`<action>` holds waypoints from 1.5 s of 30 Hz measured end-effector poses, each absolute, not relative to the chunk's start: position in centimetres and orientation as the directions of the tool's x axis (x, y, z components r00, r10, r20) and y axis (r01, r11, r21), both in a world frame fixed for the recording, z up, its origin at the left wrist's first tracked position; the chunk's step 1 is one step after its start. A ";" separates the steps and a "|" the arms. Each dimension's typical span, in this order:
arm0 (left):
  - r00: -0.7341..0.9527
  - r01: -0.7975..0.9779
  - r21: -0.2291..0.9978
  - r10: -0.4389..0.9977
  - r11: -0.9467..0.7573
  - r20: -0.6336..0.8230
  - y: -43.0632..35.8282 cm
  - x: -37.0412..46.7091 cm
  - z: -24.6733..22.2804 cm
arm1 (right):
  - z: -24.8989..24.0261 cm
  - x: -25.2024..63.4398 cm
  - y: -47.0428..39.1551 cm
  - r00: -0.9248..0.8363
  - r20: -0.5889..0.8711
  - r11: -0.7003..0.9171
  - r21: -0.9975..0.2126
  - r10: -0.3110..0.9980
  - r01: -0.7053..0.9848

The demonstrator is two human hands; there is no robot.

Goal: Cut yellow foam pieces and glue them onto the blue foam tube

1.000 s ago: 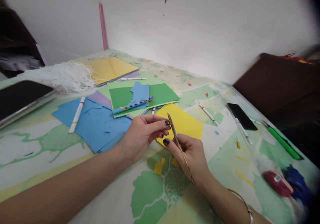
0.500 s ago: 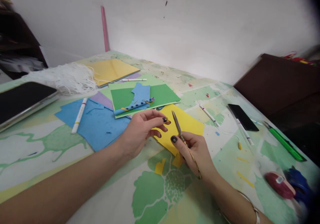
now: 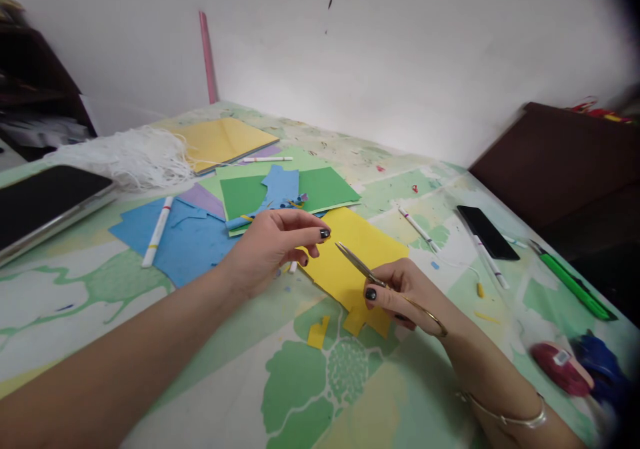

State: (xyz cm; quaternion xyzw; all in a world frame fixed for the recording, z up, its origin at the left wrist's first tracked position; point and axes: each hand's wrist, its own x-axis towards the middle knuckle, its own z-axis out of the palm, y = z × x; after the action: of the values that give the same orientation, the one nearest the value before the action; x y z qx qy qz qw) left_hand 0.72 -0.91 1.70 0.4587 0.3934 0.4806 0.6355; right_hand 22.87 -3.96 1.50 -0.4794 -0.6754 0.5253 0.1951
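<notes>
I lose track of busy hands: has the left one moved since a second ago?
Yes: the left hand has shifted slightly up and left, nearer the dark green sheet.

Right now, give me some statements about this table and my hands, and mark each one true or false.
The right hand holds the scissors. True.

The green cutter lies on top of the black phone. False: it lies to the right of the phone, apart from it.

The dark green sheet lies on light green paper. True.

The white string heap is at the table's right edge. False: it is on the left, beside the yellow pad.
</notes>
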 end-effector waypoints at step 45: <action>0.342 -0.164 0.957 0.924 0.239 -0.172 -1.1 0.7 1.5 | 1.0 23.0 -3.7 -0.453 -0.352 -0.075 -0.848 0.819 0.524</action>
State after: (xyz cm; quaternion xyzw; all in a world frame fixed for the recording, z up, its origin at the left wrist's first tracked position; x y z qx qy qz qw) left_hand 0.67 -1.06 1.53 0.4662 0.4074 0.4037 0.6736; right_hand 22.97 -3.73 0.95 -0.5043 -0.6659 0.5320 0.1385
